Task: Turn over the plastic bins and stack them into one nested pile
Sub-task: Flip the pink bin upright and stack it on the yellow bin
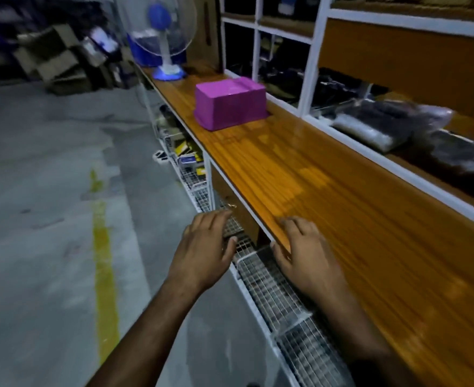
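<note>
A single magenta plastic bin [230, 103] is seen on the wooden counter [327, 185]. It is turned upside down, its flat base facing up and its flared rim set against the counter surface, toward the far end, close to the back edge.

Dim stockroom, white shelving [315, 60] w/ bagged goods [380, 125], flattened cartons [54, 60]
</note>
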`<state>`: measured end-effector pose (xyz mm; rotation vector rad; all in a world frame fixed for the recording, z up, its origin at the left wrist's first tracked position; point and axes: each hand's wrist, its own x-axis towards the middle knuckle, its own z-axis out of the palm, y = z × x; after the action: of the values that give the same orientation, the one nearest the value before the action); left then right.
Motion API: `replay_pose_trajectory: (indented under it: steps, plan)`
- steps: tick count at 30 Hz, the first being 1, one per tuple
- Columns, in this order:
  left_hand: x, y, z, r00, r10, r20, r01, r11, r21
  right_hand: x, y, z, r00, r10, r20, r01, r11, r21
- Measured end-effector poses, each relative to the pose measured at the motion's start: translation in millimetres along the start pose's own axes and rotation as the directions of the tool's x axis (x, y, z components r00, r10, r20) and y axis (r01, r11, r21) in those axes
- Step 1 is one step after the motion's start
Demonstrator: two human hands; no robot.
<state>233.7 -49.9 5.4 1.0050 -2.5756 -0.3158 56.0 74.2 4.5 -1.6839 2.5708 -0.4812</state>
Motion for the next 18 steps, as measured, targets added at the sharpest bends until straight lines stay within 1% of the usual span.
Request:
replay_pose_trajectory:
  steps: [4,7,11,14,18]
  plan:
    - [73.3,-63.5,-4.0,0.999,-0.048,-0.022,0.048,0.999,0.021,104.0,-23.5,17.5,0.999,-0.034,0.006,0.035,0.999,-0.035]
    - [130.0,-116.2,-2.0,0.999,-0.044,-0.014,0.044,0.999,0.013,172.8,-40.2,34.9,0.999,-0.036,0.019,0.037,0.999,-0.032]
    - [218.6,-191.6,1.1,1.000,0.016,-0.014,-0.016,1.000,0.009,265.0,-62.7,62.7,0.999,-0.031,-0.015,0.030,0.998,-0.047]
    - [288.2,-240.9,-4.6,0.998,0.061,0.007,-0.061,0.998,-0.019,331.0,-88.7,73.9,0.999,0.024,-0.045,-0.026,0.999,-0.034]
    - [378.1,-283.6,-22.0,0.986,0.167,0.023,-0.166,0.986,-0.031,407.9,-116.5,73.4,0.989,0.095,-0.117,-0.095,0.995,0.001]
